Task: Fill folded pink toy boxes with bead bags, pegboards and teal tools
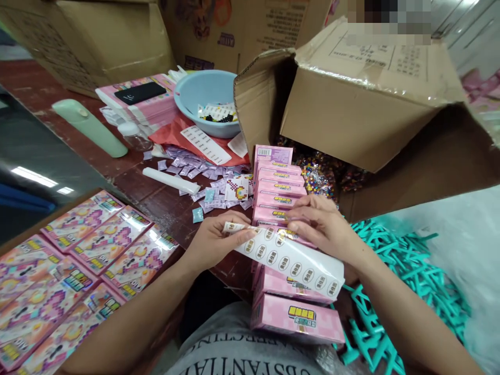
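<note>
Right, left to right. Lower left: an open carton [23,245] packed with flat printed packs [109,237], about eight showing, laid in rows. Behind it on the dark red wooden bench [156,200]: one pale green bottle [89,126] lying on its side, long axis running upper left to lower right; one black phone [139,92] on a stack of pink sheets [156,107]; one white tube [171,180]; a scatter of small purple and blue sachets [195,167], too many to count. One light blue bowl [203,96] holds a few printed slips.

Centre: the left hand [213,240] has its fingers [244,235] closed in a pinch on the left end of a white sticker sheet [289,259]. The sheet's long axis runs upper left to lower right, lying over a row of pink boxes [279,195] that runs from the person's lap away toward the back; roughly eight or nine boxes show, some hidden by the sheet. Two rows of oval stickers on it, around seven each as far as visible. The right hand [324,229] rests curled on the sheet's upper edge, fingertips touching the sheet; exact grip hard to tell.

Right: one big cardboard box [363,114] tipped on its side, mouth toward the person, bags of coloured beads [318,179] spilling at its mouth. Two more cartons stand at the back. Far right: a pile of teal plastic pieces [410,276] beside a white bag [464,245].
</note>
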`<state>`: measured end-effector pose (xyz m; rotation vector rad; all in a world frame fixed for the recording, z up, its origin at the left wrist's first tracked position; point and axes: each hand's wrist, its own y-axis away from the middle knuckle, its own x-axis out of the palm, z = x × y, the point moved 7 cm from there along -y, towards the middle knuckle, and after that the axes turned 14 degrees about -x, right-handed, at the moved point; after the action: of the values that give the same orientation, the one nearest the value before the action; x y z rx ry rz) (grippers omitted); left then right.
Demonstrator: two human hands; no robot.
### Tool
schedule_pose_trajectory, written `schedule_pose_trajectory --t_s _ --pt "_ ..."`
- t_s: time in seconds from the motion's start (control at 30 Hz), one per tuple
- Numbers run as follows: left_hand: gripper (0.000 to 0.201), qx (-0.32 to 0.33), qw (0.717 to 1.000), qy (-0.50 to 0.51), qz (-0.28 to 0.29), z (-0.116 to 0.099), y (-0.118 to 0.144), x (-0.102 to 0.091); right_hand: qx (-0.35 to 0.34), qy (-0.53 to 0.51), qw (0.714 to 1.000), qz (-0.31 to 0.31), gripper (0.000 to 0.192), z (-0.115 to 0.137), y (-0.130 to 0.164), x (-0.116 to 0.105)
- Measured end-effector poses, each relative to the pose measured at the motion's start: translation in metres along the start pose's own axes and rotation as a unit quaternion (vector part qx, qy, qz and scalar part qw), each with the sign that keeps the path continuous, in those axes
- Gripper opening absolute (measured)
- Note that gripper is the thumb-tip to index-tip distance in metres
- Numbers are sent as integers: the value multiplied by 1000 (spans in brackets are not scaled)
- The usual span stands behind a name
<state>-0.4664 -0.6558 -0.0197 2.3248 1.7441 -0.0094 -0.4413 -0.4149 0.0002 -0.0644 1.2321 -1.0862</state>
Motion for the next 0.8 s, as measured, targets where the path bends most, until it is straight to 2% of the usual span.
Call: schedule_pose_trajectory --t_s 0.1,0.2,0.27,0.43,0.57,0.67,0.73,0.8 --pt "9 26 999 -26 5 -4 -5 5 -17 -163 986 -17 10 11 -6 -6" --pt "7 47 997 -56 6 -7 -6 8 -2 -184 981 -66 10 -1 -13 -13" --pt "7 56 996 -71 7 -9 -6 10 5 -155 986 -61 11 -17 -17 -8" --pt "9 58 994 -88 7 -13 -3 9 18 5 1000 8 9 -50 -21 17" --pt "12 48 996 -78 12 -12 -2 7 -8 124 992 16 15 -43 -22 18" --pt "21 14 998 -55 36 -9 -4 10 -38 202 978 33 11 -35 -23 17" --pt "31 -13 997 -37 60 -7 -5 13 -29 225 972 54 20 -35 -23 16" --pt "40 -25 997 -30 74 -6 -7 16 -1 190 980 60 24 -37 -21 13"
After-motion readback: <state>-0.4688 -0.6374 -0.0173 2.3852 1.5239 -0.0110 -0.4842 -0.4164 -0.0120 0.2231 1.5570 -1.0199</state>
